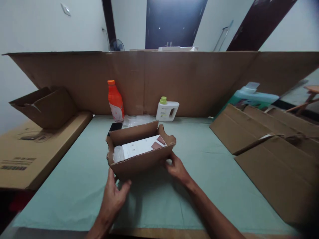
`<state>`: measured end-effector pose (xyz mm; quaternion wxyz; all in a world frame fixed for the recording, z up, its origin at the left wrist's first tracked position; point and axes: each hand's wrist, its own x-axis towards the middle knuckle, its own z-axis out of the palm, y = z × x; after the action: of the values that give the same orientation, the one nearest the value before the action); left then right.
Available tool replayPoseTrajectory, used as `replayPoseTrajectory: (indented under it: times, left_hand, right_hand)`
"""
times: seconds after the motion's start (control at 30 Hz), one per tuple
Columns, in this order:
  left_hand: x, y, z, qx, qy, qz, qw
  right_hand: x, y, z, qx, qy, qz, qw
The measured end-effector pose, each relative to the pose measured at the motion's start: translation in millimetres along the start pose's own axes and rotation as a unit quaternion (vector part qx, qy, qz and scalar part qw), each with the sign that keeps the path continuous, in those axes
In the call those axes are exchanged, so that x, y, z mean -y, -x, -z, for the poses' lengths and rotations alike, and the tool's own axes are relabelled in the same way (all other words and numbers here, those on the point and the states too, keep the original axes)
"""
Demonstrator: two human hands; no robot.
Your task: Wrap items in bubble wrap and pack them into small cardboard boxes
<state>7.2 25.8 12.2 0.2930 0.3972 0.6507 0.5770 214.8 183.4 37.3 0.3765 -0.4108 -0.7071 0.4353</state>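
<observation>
Two hands steady an open cardboard box [139,156] on the desk [74,186].
Left hand [113,194] and right hand [176,167] each close their grip on its near wall; a white card [142,146] lies inside.

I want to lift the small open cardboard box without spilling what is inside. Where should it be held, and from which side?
Probably at the two short ends, low, one hand from each side. The cardboard box is long, open on top and tilted, with a white carton inside. The left hand and right hand already touch its near lower corners, so a low two-handed hold should keep it level.
</observation>
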Motion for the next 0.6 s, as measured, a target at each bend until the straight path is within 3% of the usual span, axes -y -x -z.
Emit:
replayPoseTrajectory:
  times: [0.07, 0.1, 0.2, 0.23, 0.27, 0.37, 0.4, 0.43, 0.5, 0.6]
  left_hand:
    - [16, 30, -23.0, 0.009, -0.027, -0.027, 0.999]
    - [24, 45, -32.4, 0.053, -0.036, -0.067, 0.996]
    - [42, 70, -37.3, 0.282, -0.025, -0.227, 0.932]
    - [44, 69, -31.2, 0.313, -0.029, -0.251, 0.916]
    - [42, 62, -23.0, 0.298, -0.042, -0.25, 0.92]
    - [30, 29, -4.5, 0.124, -0.082, -0.153, 0.977]
    - [26, 19, -5.3, 0.095, -0.081, -0.127, 0.984]
    - [23, 14, -10.7, 0.095, -0.073, -0.11, 0.987]
    - [21, 16, -34.0, 0.153, -0.048, -0.103, 0.982]
    - [28, 50, -83.9, 0.241, -0.028, -0.115, 0.963]
  right_hand:
    - [-6, -28, 15, 0.013, -0.019, 0.007, 1.0]
    - [-9, -39, 25, 0.007, -0.024, 0.01, 1.0]
    - [-12, -53, 54, -0.048, -0.025, 0.007, 0.998]
    - [-12, -49, 63, -0.071, -0.024, 0.003, 0.997]
    - [-13, -39, 71, -0.09, -0.022, -0.002, 0.996]
    - [-17, 15, 78, -0.135, -0.011, -0.014, 0.991]
    - [-19, 39, 73, -0.151, -0.007, -0.024, 0.988]
    - [-21, 62, 65, -0.17, -0.004, -0.042, 0.985]
    - [-23, 100, 43, -0.217, -0.009, -0.091, 0.972]
    - [-24, 124, 16, -0.264, -0.045, -0.125, 0.955]
